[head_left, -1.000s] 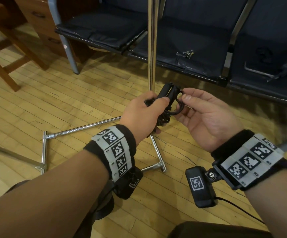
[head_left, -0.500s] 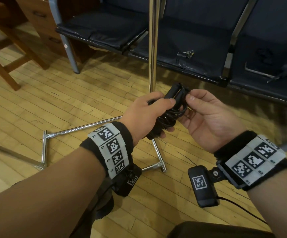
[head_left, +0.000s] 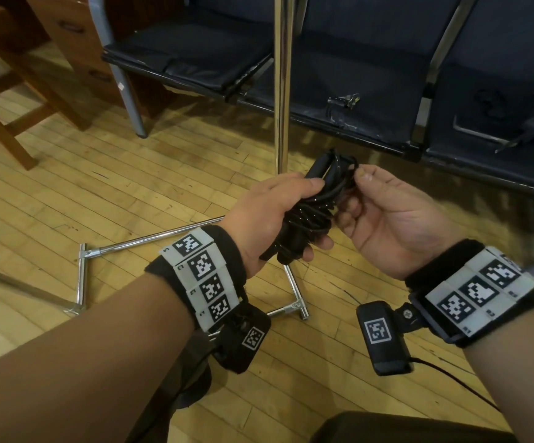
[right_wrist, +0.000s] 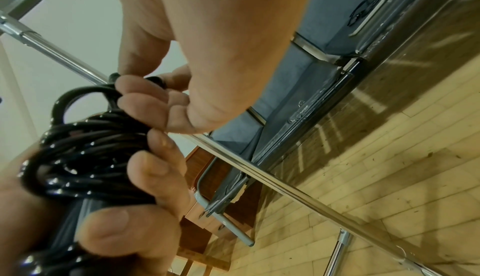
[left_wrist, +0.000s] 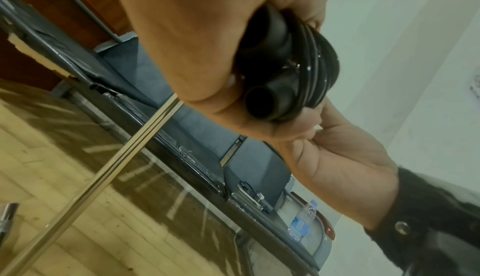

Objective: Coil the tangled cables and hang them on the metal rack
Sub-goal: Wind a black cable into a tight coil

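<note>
Both hands on coiled cable

Both forearms are stretched forward and held above the floor, each wrist wrapped in a dark band. The left hand is closed in a fist around the coiled cable, thumb laid on top. The right hand is turned palm up, and the coil's upper loop is pinched by its thumb and fingertips.

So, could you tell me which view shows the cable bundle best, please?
The right wrist view: the cable bundle fills it, with single glossy loops visible. The head view shows it small between both hands; the left wrist view shows mostly its end.
</note>
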The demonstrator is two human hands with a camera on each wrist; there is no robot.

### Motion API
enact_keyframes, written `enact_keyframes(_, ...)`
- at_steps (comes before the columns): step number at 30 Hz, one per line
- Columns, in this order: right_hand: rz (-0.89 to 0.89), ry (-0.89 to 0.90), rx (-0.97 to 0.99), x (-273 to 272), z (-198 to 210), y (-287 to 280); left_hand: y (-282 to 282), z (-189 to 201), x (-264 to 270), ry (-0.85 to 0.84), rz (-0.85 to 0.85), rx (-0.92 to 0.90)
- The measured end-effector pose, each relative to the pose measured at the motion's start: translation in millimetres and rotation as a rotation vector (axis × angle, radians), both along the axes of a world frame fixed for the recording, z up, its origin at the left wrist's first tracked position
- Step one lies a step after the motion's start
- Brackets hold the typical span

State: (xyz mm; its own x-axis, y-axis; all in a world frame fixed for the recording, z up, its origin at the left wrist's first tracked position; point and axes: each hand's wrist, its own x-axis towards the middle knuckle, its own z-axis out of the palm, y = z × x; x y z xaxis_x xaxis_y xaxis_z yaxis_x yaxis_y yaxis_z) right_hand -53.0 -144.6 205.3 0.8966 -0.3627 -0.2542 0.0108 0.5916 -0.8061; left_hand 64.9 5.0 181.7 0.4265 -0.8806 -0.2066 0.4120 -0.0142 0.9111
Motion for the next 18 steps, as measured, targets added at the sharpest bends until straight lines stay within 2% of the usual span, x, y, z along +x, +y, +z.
enact_keyframes(4, 0.088, 0.034, -0.086, -1, 2, -1, 0, 3, 1, 0.061, 0.021, -0.030)
enact_keyframes(8, 0.180, 0.047, -0.116, -2, 7, 1, 2, 5, 8, -0.018, 0.045, 0.032)
enact_keyframes(10, 0.174, 0.078, -0.159, -3, 9, 0, 5, 5, 13, -0.156, 0.075, 0.119)
enact_keyframes(14, 0.117, 0.152, -0.301, -8, 14, -2, 12, 0, 19, -0.569, 0.056, 0.311)
enact_keyframes(18, -0.041, 0.177, -0.260, -8, 18, -7, 7, 1, 10, -0.631, -0.004, 0.290)
